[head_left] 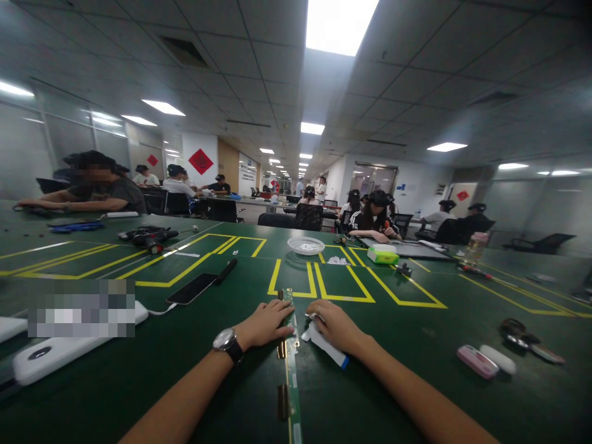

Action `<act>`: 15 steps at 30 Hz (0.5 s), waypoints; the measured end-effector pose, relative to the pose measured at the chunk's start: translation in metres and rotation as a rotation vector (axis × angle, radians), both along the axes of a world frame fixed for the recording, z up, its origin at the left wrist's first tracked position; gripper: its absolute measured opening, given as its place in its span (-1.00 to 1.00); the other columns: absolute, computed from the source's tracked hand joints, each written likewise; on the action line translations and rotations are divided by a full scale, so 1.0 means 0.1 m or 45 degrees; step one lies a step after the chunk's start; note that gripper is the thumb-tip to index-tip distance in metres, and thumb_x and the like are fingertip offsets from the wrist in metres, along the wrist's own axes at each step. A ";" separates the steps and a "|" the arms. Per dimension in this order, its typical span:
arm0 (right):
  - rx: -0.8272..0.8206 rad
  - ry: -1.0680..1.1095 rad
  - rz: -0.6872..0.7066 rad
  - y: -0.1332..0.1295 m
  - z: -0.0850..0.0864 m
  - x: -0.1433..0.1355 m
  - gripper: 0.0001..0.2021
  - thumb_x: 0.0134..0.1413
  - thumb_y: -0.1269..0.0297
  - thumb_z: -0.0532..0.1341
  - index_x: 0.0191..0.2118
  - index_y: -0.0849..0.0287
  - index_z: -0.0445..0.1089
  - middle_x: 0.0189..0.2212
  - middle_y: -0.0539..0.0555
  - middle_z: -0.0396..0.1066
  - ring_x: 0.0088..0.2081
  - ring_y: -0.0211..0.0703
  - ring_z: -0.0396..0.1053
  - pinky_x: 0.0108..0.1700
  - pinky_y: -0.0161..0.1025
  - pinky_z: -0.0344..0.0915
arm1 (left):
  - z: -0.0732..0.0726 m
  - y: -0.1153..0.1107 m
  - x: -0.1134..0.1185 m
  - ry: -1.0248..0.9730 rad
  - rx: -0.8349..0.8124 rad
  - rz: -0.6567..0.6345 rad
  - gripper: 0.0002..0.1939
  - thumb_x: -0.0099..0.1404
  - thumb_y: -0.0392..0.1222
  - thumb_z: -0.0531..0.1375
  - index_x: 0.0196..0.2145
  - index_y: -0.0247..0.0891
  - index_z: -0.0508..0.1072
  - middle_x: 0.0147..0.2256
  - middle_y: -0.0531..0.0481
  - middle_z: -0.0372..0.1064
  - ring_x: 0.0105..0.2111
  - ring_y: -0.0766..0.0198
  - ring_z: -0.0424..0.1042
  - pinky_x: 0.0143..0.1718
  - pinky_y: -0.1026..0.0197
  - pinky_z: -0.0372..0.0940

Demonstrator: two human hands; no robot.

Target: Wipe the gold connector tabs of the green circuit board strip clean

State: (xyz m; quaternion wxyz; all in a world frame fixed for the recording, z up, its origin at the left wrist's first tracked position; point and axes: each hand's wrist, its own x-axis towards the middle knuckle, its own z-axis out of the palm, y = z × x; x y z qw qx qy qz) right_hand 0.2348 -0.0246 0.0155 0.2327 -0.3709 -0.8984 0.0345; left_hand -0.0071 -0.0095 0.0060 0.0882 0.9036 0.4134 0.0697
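A long, narrow green circuit board (292, 370) with brownish-gold flexible tabs along its left edge runs up the table in front of me. My left hand (266, 324), with a watch on the wrist, lies on the upper part of this board, its fingers stretched out and its thumb apart from them. Just right of the board, my right hand (335, 322) is closed on a white flat ribbon cable (326, 346) that has a blue end. The cable hangs toward me below the fingers. What the curled fingertips touch is partly hidden.
A green table (222, 394) with yellow tape outlines spreads around me. Left lie a phone (197, 287), a white power strip (78, 348) and a power drill (148, 237). Ahead stands a white basket (306, 246); right are a green tissue pack (383, 254) and a pink case (478, 362). People sit beyond.
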 end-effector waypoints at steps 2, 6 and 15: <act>0.055 -0.028 -0.154 0.03 -0.03 0.02 -0.81 0.16 0.42 0.06 -0.17 0.20 0.39 -0.19 0.13 0.39 -0.09 -0.13 0.30 0.01 -0.20 0.19 | 0.01 0.00 0.00 0.004 -0.007 0.003 -0.41 0.36 0.16 -0.01 0.26 -0.07 0.06 0.28 -0.10 -0.06 0.23 -0.03 -0.05 0.10 -0.15 -0.03; 0.076 -0.085 -0.337 0.04 -0.07 0.01 -0.80 0.17 0.25 0.12 -0.17 0.20 0.41 -0.20 0.16 0.37 -0.12 -0.08 0.30 -0.03 -0.17 0.19 | 0.01 -0.01 -0.01 -0.003 -0.014 0.015 -0.42 0.36 0.15 -0.01 0.26 -0.05 0.05 0.28 -0.10 -0.06 0.24 -0.03 -0.07 0.11 -0.17 -0.04; -0.013 -0.110 0.115 -0.07 0.02 -0.02 -0.81 0.17 0.34 0.12 -0.13 0.17 0.42 -0.18 0.13 0.36 -0.12 -0.12 0.28 -0.05 -0.19 0.21 | 0.01 0.01 -0.02 0.000 -0.040 0.005 -0.41 0.36 0.17 -0.03 0.27 -0.04 0.03 0.30 -0.08 -0.10 0.25 -0.03 -0.09 0.12 -0.17 -0.06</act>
